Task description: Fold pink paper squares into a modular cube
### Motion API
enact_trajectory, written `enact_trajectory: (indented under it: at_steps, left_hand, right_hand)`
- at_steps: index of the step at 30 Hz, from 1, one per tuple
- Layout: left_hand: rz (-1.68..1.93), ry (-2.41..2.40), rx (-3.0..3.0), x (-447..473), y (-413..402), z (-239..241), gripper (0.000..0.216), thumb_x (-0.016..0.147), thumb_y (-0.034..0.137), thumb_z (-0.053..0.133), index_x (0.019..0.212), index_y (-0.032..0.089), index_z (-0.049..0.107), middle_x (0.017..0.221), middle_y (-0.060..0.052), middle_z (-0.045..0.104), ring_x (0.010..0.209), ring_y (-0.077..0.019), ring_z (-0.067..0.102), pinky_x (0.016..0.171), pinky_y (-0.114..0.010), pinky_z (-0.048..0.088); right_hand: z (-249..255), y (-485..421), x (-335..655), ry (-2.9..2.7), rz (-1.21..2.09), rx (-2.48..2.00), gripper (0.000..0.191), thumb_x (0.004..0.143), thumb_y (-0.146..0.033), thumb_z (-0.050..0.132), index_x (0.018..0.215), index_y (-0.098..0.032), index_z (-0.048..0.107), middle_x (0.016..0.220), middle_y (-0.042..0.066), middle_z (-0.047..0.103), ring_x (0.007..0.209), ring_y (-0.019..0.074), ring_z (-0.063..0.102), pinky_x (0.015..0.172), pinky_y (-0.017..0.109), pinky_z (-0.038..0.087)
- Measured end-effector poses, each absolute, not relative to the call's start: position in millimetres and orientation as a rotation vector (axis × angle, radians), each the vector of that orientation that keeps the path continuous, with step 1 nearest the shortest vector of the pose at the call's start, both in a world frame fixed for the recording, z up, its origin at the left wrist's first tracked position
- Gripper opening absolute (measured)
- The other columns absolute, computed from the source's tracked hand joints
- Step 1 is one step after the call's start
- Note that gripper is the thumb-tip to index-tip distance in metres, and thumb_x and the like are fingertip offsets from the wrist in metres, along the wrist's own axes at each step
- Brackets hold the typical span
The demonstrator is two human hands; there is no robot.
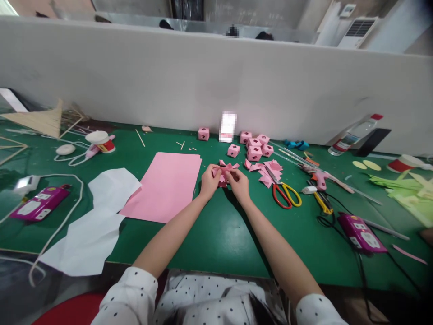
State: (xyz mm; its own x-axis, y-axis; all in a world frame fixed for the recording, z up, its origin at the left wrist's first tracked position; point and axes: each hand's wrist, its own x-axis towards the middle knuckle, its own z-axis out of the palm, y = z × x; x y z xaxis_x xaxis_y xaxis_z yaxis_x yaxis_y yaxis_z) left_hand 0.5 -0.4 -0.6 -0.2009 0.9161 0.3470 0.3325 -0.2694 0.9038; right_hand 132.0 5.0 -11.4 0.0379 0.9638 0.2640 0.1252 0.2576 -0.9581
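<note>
Between my two hands is a partly folded piece of pink paper [223, 176], with pointed flaps sticking out around it. My left hand [210, 181] pinches its left side, and my right hand [238, 184] pinches the right; the fingertips hide much of the folds. Just right of my hands lies a pile of pink paper pieces [267, 171], with red-and-yellow-handled scissors [286, 194] resting partly on it. Several finished-looking pink paper cubes [254, 152] with dark diamond openings stand behind. To the left, a stack of pink paper sheets [165, 185] lies flat on the green table [230, 243].
White paper [91, 239] overhangs the table's front edge at left. Purple power strips [42, 203] with cables lie on both sides. At right are a pink glue gun [320, 178], a yellow cutter [323, 203] and a plastic bottle [353, 135] leaning on the grey partition [152, 81].
</note>
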Motion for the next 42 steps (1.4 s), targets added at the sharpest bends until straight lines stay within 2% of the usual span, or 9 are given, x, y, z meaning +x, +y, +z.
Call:
enact_trajectory:
  at_steps: [7,15,27,33,39,42]
  left_hand:
    - [1.545,1.363,1.578,-0.2,0.3,-2.2,0.012,0.086,0.024,0.060,0.097,0.019,0.064,0.097,-0.004,0.070,0.085,-0.0174,0.064,0.078,-0.028,0.047]
    - [1.550,1.337,1.544,-1.5,-0.5,0.5,0.009,0.085,0.024,0.061,0.090,0.018,0.066,0.087,-0.002,0.070,0.077,-0.0161,0.062,0.071,-0.026,0.045]
    - [1.615,1.305,1.362,22.3,19.0,-0.6,0.008,0.085,0.021,0.062,0.092,0.018,0.065,0.093,-0.004,0.070,0.084,-0.0163,0.065,0.073,-0.026,0.049]
    - [1.585,1.303,1.345,27.3,13.0,7.6,0.010,0.088,0.026,0.062,0.093,0.019,0.066,0.094,-0.005,0.070,0.089,-0.0175,0.066,0.079,-0.029,0.052]
    - [1.451,1.392,1.239,28.0,17.4,12.7,0.013,0.087,0.030,0.064,0.093,0.019,0.067,0.092,-0.005,0.069,0.087,-0.0176,0.066,0.075,-0.028,0.053]
    - [1.416,1.422,1.159,29.1,19.4,10.9,0.016,0.087,0.034,0.065,0.094,0.020,0.067,0.093,-0.005,0.069,0.085,-0.0178,0.066,0.071,-0.027,0.054]
  right_hand:
    - [-13.2,5.9,134.3,-1.390,0.852,-1.131,0.033,0.081,-0.049,0.063,0.092,-0.019,0.069,0.082,0.004,0.072,0.073,0.0187,0.065,0.071,0.031,0.055]
    - [-11.8,4.4,133.2,-1.333,0.927,-1.093,0.037,0.080,-0.054,0.064,0.092,-0.019,0.068,0.076,0.002,0.069,0.066,0.0168,0.063,0.065,0.030,0.054]
    - [-3.1,26.0,141.6,-1.173,1.058,-1.067,0.029,0.078,-0.047,0.069,0.089,-0.020,0.069,0.082,0.002,0.069,0.071,0.0162,0.063,0.065,0.029,0.056]
    - [3.3,25.2,147.9,-1.160,1.130,-1.085,0.027,0.080,-0.047,0.069,0.085,-0.020,0.069,0.073,0.000,0.065,0.063,0.0142,0.058,0.059,0.027,0.053]
    - [5.8,25.3,146.3,-1.109,1.115,-1.208,0.026,0.083,-0.044,0.067,0.086,-0.019,0.071,0.079,0.003,0.069,0.070,0.0156,0.061,0.067,0.028,0.051]
    - [6.1,25.9,146.0,-1.077,1.113,-1.251,0.025,0.083,-0.043,0.067,0.081,-0.019,0.069,0.070,0.001,0.065,0.063,0.0142,0.057,0.062,0.027,0.049]
